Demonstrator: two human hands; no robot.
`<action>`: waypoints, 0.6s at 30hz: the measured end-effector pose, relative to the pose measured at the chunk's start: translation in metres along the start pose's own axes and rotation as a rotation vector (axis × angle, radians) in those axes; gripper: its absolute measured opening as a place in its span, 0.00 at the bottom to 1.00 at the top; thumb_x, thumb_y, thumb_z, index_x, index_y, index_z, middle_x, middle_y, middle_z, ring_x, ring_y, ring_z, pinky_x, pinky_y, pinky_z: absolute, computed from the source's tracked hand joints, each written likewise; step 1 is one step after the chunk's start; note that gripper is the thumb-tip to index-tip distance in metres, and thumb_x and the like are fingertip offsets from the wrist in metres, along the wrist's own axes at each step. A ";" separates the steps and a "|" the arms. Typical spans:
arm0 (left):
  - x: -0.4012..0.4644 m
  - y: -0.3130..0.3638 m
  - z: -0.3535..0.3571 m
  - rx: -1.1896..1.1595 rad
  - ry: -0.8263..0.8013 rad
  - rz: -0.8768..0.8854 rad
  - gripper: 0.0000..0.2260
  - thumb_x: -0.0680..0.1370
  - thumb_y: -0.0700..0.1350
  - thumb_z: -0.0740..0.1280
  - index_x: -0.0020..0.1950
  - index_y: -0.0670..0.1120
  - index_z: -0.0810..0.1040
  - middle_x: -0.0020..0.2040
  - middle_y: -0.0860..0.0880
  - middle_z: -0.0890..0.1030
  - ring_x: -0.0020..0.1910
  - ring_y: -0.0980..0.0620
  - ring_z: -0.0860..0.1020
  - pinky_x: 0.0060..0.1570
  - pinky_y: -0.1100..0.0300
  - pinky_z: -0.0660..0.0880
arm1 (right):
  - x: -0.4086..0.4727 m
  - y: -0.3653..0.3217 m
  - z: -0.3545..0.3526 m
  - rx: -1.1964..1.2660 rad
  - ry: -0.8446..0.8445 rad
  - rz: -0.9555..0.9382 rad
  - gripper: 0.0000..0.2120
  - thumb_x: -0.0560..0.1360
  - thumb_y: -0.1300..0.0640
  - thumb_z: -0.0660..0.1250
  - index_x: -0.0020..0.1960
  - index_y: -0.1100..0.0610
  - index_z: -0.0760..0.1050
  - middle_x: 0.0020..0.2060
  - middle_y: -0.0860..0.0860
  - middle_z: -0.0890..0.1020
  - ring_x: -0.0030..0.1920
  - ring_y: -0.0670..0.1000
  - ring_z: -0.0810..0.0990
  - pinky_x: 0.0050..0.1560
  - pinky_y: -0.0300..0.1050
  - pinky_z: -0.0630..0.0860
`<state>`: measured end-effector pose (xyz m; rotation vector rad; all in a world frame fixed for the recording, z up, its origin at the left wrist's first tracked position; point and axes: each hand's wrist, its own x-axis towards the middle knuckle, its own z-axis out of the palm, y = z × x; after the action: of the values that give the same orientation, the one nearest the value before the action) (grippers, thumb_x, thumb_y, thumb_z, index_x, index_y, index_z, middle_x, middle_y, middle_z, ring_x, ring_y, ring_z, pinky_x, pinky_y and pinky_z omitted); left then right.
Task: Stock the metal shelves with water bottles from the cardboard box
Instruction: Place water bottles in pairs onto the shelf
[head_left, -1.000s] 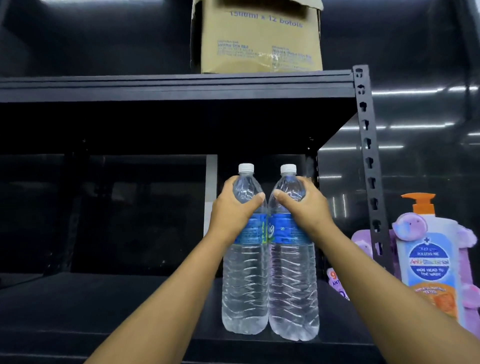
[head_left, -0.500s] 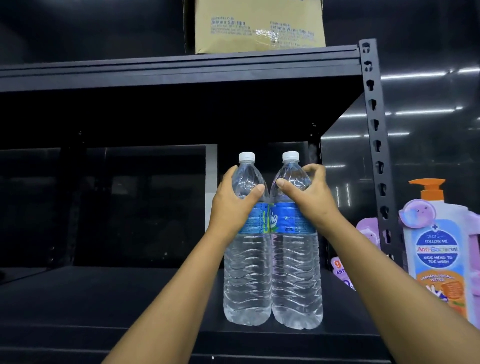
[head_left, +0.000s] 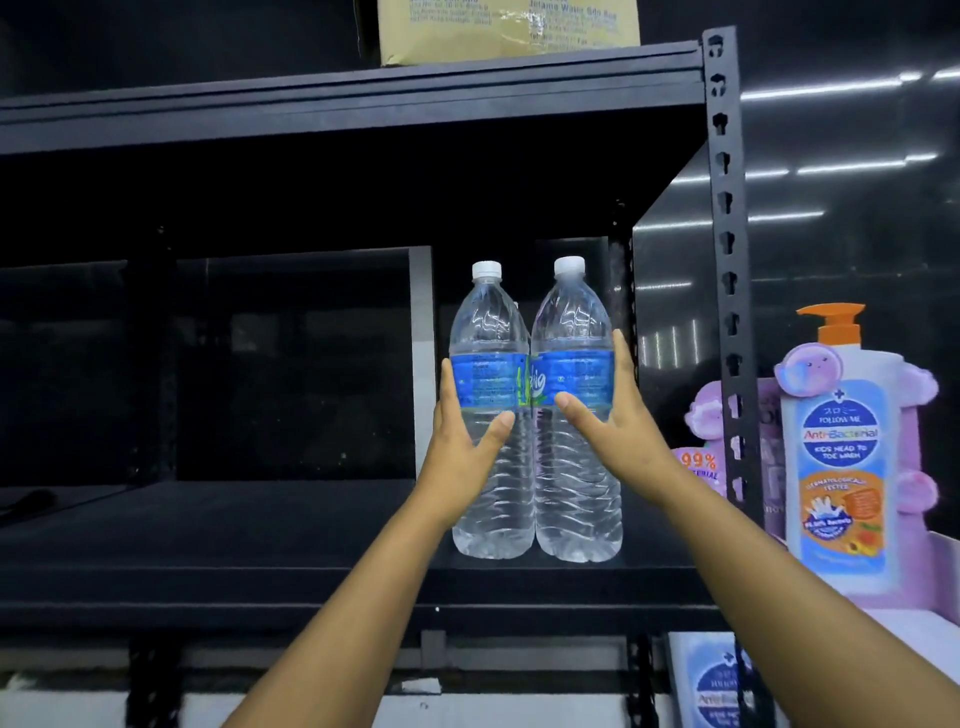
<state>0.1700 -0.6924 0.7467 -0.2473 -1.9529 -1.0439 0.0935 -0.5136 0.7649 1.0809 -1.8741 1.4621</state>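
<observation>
- While both bottles stand upright on the metal shelf, they touch side by side near its right post.
- Left hand lies against the left bottle, fingers straight up its outer side, thumb across the front below the blue label: loose, not clamped.
- Right hand mirrors it on the right bottle, fingers extended, thumb on the front.
- Cardboard box sits on the shelf above the bottles.
- Pump soap bottle stands right of the post.

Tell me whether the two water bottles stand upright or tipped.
Upright: both water bottles stand on the shelf, white caps on top.
</observation>
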 end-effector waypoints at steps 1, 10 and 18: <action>-0.005 -0.003 -0.001 0.016 -0.012 -0.012 0.42 0.75 0.62 0.66 0.77 0.64 0.39 0.79 0.58 0.52 0.76 0.59 0.56 0.73 0.54 0.58 | -0.008 0.001 0.000 -0.015 -0.010 0.003 0.47 0.73 0.37 0.67 0.75 0.37 0.35 0.77 0.43 0.54 0.75 0.44 0.57 0.74 0.52 0.59; -0.044 -0.006 -0.017 0.078 -0.058 -0.117 0.40 0.75 0.52 0.72 0.78 0.60 0.49 0.73 0.54 0.68 0.66 0.57 0.69 0.67 0.55 0.68 | -0.061 0.014 -0.007 -0.030 -0.059 0.133 0.42 0.72 0.47 0.73 0.76 0.41 0.49 0.68 0.47 0.70 0.67 0.50 0.71 0.63 0.50 0.73; -0.051 0.001 -0.019 0.093 -0.072 -0.117 0.38 0.75 0.46 0.73 0.78 0.57 0.53 0.68 0.55 0.72 0.59 0.60 0.71 0.60 0.61 0.69 | -0.067 0.009 -0.006 -0.033 -0.023 0.170 0.43 0.71 0.48 0.74 0.76 0.42 0.50 0.66 0.48 0.72 0.66 0.52 0.73 0.64 0.55 0.73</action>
<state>0.2125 -0.6953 0.7125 -0.1220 -2.0955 -1.0278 0.1216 -0.4890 0.7080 0.9469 -2.0415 1.5113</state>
